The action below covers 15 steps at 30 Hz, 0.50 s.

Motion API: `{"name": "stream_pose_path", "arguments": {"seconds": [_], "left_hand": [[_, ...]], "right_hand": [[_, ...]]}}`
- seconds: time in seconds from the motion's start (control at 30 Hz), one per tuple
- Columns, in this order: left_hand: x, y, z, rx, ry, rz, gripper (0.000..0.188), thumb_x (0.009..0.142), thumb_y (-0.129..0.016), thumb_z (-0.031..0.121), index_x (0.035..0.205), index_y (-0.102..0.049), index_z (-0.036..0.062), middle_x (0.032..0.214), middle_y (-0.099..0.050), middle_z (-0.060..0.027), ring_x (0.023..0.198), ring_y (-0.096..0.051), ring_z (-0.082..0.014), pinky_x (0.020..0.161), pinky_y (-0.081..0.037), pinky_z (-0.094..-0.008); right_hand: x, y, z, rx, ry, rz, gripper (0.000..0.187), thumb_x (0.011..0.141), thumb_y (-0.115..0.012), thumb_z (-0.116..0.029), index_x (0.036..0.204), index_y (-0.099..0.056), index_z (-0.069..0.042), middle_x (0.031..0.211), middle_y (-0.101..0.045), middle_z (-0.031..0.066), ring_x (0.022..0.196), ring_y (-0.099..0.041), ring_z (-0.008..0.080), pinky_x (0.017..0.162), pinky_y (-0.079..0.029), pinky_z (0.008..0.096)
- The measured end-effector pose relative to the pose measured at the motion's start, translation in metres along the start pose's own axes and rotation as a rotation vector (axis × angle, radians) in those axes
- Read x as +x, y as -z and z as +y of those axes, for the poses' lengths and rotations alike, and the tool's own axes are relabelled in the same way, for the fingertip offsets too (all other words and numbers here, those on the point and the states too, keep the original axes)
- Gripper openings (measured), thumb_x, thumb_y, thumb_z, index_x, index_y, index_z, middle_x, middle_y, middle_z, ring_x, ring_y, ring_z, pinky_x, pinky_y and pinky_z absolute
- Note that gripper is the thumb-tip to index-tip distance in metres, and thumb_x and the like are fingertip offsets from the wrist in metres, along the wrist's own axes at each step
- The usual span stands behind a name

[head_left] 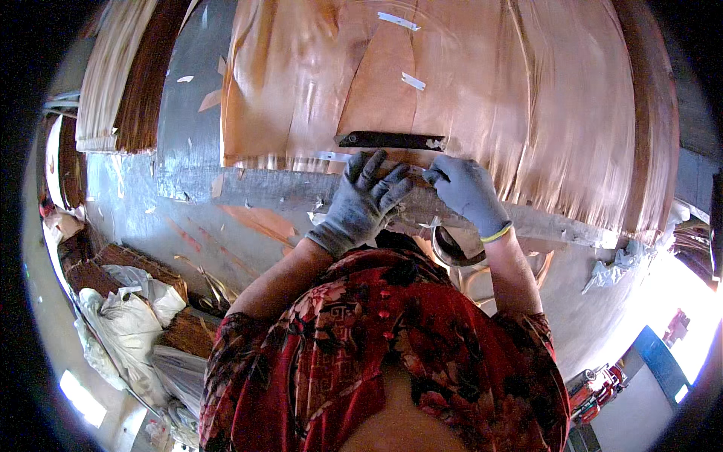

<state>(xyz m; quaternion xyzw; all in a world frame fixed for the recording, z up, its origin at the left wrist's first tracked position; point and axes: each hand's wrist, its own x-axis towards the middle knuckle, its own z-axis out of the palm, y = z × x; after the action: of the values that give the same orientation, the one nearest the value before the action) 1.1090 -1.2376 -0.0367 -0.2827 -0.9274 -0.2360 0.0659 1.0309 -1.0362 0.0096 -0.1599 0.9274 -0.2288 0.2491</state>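
Observation:
Large, thin, reddish-tan wood veneer sheets (294,98) cover the bench in front of me. My left hand (358,197), in a grey glove, lies at their near edge with its fingers spread. A pale strip of tape (331,157) shows beside its fingertips. Just to the right, my gloved right hand (471,194) has its fingers curled into a pinch at the same edge; what they hold, if anything, is hidden. Beyond both hands lies a long black bar-like tool (392,140) with a worn, pale right end. Two white tape pieces (399,21) stick to the veneer farther off.
A grey bench edge (279,183) runs under the sheets. More stacked veneer (113,75) stands at the far left. Below left are plastic-wrapped bundles (128,324) on the floor. A round-rimmed object (456,248) sits below the bench edge, and red machinery (599,392) stands at the lower right.

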Motion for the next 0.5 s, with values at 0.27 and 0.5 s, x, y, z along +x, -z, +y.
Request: {"name": "stream_pose_path", "arguments": {"seconds": [0.27, 0.5], "left_hand": [[0.004, -0.011, 0.004, 0.024, 0.035, 0.077, 0.054, 0.074, -0.059, 0.03, 0.125, -0.047, 0.0181, 0.129, -0.045, -0.0087, 0.128, -0.027, -0.041, 0.1, -0.017, -0.0656], [0.002, 0.044, -0.006, -0.221, 0.036, -0.016, 0.063, 0.077, -0.061, 0.029, 0.132, -0.041, 0.0083, 0.126, -0.048, -0.0127, 0.125, -0.034, -0.0405, 0.101, -0.025, -0.058]], "right_hand": [[-0.033, -0.007, -0.026, 0.027, 0.013, -0.078, 0.019, 0.081, -0.055, -0.027, 0.079, -0.058, -0.008, 0.071, -0.06, 0.0176, 0.068, -0.061, 0.0365, 0.06, -0.047, 0.0461], [0.018, 0.027, -0.046, 0.346, 0.021, 0.141, 0.016, 0.085, -0.057, -0.024, 0.088, -0.064, -0.009, 0.07, -0.06, 0.014, 0.064, -0.062, 0.029, 0.057, -0.048, 0.035]]}}
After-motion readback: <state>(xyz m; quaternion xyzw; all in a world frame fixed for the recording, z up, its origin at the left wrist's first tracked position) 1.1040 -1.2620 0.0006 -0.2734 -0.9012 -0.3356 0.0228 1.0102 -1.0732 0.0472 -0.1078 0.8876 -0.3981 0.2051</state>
